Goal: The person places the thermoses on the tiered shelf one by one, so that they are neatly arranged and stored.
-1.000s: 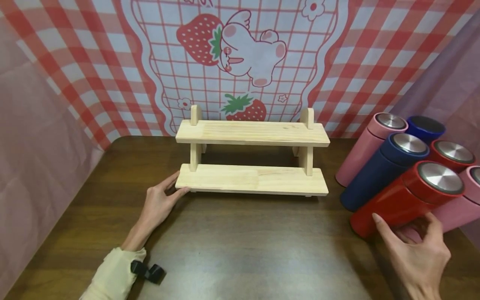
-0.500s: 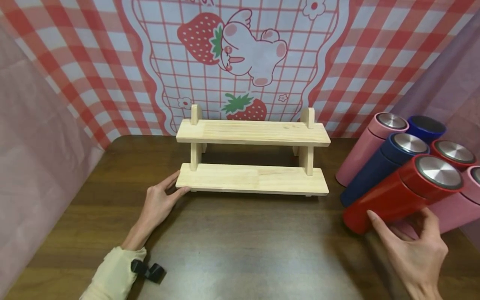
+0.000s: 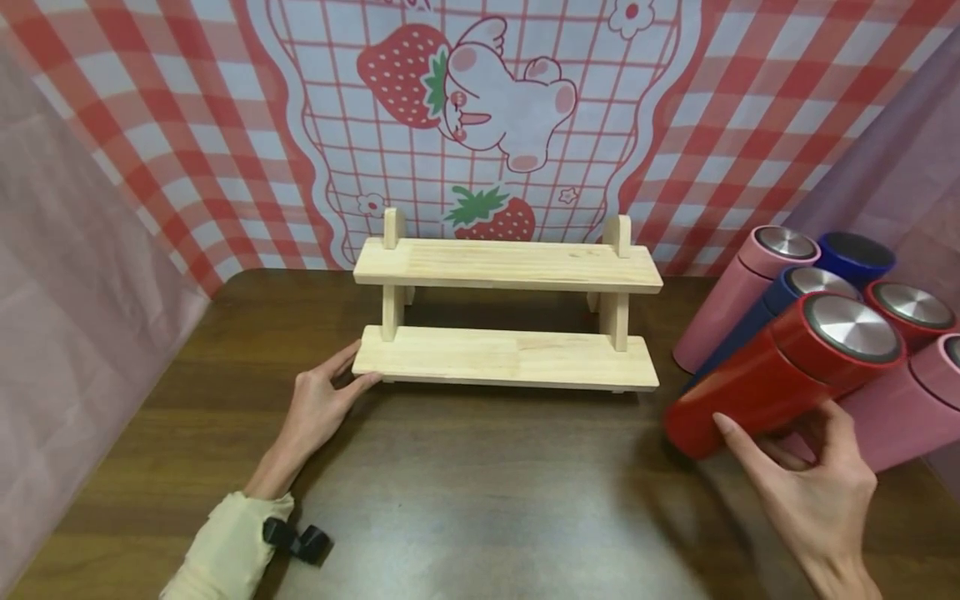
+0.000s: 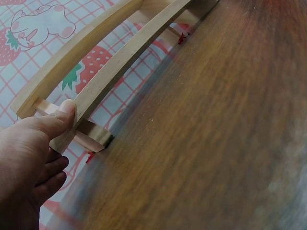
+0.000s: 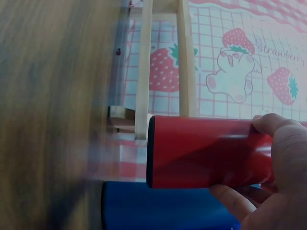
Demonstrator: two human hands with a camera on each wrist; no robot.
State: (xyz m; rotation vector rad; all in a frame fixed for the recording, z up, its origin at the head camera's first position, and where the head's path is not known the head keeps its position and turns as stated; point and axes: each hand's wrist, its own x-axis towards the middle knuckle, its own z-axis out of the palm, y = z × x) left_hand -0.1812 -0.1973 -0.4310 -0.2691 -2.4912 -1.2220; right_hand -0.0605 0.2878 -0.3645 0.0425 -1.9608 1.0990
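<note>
My right hand (image 3: 813, 483) grips a red vacuum flask (image 3: 757, 392) with a steel-topped lid, thumb on one side and fingers on the other. The right wrist view shows the red flask's dark base raised off the table, beside a blue flask (image 5: 158, 206). At the left, my left hand (image 3: 322, 408) holds the end of the lower board of a two-tier wooden shelf (image 3: 510, 354). Its thumb lies against the board's edge in the left wrist view, and the other fingers (image 4: 53, 175) are under the board. Both boards of the shelf are bare.
Behind the red flask, at the table's right, several more flasks stand close together: a pink one (image 3: 738, 287), a bright blue one (image 3: 855, 254), another red one (image 3: 911, 308) and a nearer pink one (image 3: 907, 408). A checked strawberry cloth (image 3: 480, 100) hangs behind the brown table (image 3: 465, 483).
The right hand has lifted the red flask and carried it left, so it now covers more of the dark blue flask. The left hand and the shelf have stayed put.
</note>
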